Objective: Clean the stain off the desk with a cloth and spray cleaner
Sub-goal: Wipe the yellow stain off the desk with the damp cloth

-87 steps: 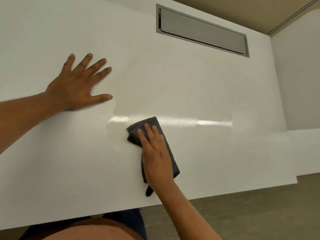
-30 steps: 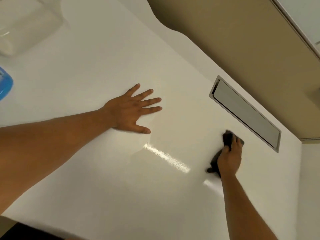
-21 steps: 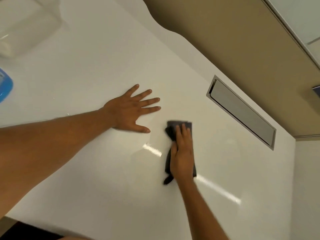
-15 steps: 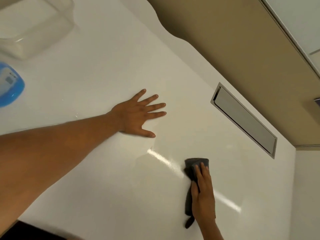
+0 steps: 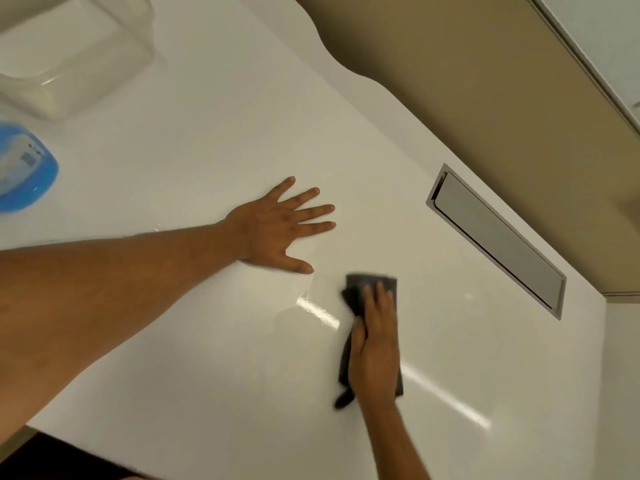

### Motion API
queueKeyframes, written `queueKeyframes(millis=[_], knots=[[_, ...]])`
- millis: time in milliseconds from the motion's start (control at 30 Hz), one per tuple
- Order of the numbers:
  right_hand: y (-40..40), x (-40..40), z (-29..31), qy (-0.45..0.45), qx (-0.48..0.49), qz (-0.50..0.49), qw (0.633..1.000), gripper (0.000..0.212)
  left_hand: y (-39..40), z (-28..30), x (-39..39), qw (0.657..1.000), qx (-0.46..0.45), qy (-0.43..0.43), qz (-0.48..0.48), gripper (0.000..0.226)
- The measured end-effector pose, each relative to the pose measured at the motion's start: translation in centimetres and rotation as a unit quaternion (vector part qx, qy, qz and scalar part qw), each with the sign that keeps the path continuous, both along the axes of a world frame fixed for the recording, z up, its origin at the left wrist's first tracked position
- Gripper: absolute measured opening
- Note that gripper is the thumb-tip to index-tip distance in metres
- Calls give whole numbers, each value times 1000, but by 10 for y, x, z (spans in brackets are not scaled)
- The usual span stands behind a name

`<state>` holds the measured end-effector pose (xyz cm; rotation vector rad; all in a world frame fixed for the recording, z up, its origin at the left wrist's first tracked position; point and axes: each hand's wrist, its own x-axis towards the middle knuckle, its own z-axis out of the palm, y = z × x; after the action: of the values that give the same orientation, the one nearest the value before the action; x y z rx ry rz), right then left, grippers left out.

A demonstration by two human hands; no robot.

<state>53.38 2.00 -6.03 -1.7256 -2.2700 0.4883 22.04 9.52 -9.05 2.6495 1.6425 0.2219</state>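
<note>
Your right hand (image 5: pixel 375 344) covers most of the dark grey cloth (image 5: pixel 370 284), hiding its folds and the desk (image 5: pixel 207 341) beneath. The blue spray bottle (image 5: pixel 24 171) and the clear plastic container (image 5: pixel 69 57) are cut off at the left edge. Both your forearms leave the view.

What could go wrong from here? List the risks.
1. The right hand only presses the cloth flat, so it may slip out mid-wipe.
2. The left hand rests flat on the glossy desk and may leave smudges.
3. A wide sweep could reach the metal flap.
</note>
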Motion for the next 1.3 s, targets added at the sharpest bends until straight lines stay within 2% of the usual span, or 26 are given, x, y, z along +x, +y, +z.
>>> queueKeyframes(millis=[133,200,267,367,433,533,700,800,867,933,1000,1100,1200,1300], knots=[[-73,80,9,-25,-27,18,999,69,0,-3,0,1000,-4,-3,-2,97],[-54,116,22,-43,-35,3,998,69,0,-4,0,1000,-6,-3,-4,97],[-7,130,31,-40,-47,-79,995,65,0,-3,1,1000,-8,2,-4,97],[75,110,31,-38,-28,-203,978,58,-1,0,0,1000,-12,7,-4,97],[113,76,27,-24,-9,-200,980,57,-2,3,0,1000,-12,15,-2,96],[125,17,21,-10,2,-126,992,57,-4,7,1,999,-21,24,-6,96],[50,-41,12,0,12,-39,999,57,-4,14,0,999,-36,26,-11,97],[-14,-21,10,-5,18,-17,1000,61,-4,16,1,999,-43,30,-10,98],[-23,17,13,-6,6,-13,1000,63,-4,17,2,998,-53,29,-9,98],[-8,60,21,-5,-12,-97,995,60,-3,18,2,998,-63,27,-10,98],[10,93,29,-5,-19,-228,973,57,-3,18,2,998,-65,24,-9,98],[8,80,28,-6,2,-318,948,59,-4,18,3,998,-61,30,-10,99],[-37,15,15,2,24,-285,958,63,-3,19,3,998,-56,22,-15,99],[-105,-34,6,-13,28,-157,987,67,-3,15,1,999,-43,15,-13,99]])
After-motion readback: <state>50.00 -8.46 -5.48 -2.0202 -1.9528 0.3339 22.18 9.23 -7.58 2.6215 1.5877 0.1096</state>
